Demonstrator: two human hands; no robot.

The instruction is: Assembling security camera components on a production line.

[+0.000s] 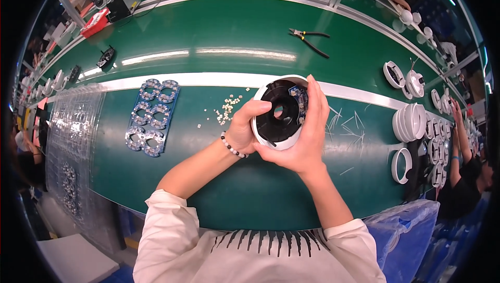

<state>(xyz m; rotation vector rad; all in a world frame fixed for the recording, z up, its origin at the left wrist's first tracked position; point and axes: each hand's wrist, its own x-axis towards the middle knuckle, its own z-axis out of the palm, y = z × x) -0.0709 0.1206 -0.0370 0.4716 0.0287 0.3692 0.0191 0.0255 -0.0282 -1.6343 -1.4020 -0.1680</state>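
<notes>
Between both palms I hold a round white housing [259,136] with a black, funnel-like inside and a hole in its middle. A small blue circuit board [300,103] sits inside the housing at its right edge. My left hand [240,127] is closed round the left side, thumb over the rim, a beaded bracelet at the wrist. My right hand [307,145] grips the right side with its fingers stretched up along the wall. Left of my hands lies a panel of blue circuit boards [152,117]. Small pale pieces [227,110] are scattered beside my left hand.
Thin clear strips [352,126] lie right of my hands. Cutting pliers [311,39] rest beyond the pale rail. White housings [409,122] and a white ring [401,165] stand at the right, near a co-worker's arm [462,142]. Clear plastic trays [78,137] are stacked at the left.
</notes>
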